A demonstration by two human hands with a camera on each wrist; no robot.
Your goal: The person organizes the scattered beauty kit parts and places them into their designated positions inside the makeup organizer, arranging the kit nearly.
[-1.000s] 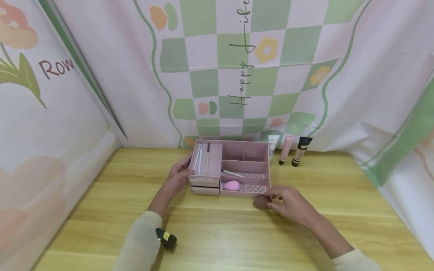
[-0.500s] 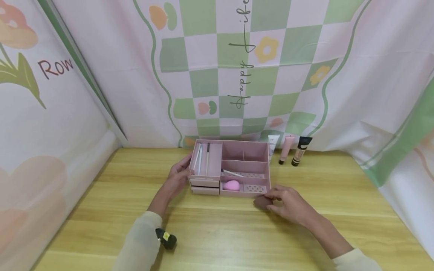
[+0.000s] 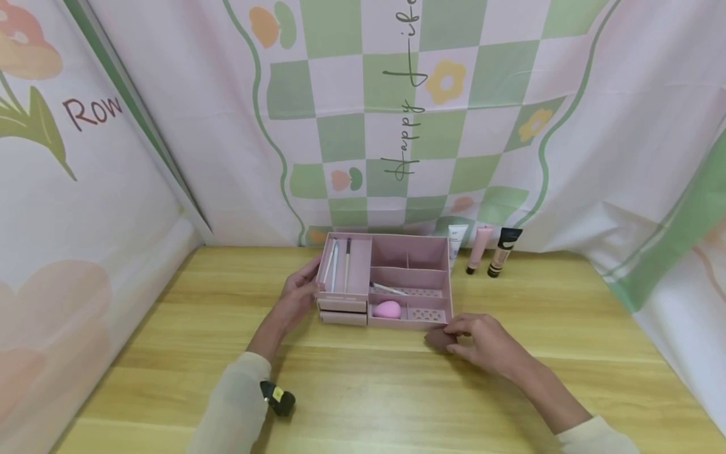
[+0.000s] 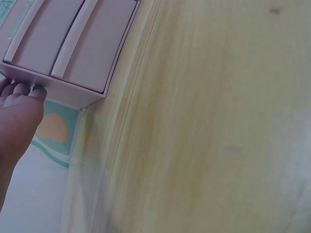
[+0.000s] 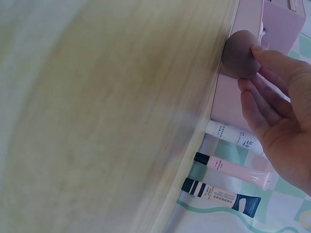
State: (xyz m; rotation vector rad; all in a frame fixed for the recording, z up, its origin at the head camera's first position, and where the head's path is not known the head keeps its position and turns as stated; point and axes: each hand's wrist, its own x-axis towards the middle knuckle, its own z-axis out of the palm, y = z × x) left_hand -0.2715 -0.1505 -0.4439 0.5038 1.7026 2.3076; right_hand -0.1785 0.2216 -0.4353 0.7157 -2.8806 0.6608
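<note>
A pink desk organizer stands on the table, with two drawers at its lower left. Beside its left wall, my left hand rests with the fingertips touching that side, as the left wrist view also shows. My right hand pinches a brown makeup sponge between thumb and fingers at the organizer's front right corner. The sponge appears to sit low, near the table. In the front compartment lies a pink makeup sponge. A thin white-handled brush lies in the middle compartment.
Several slim brushes or pencils lie in the organizer's top left tray. Behind its right side stand a white tube, a pink tube and a black-capped tube. Patterned cloth hangs behind the wooden table.
</note>
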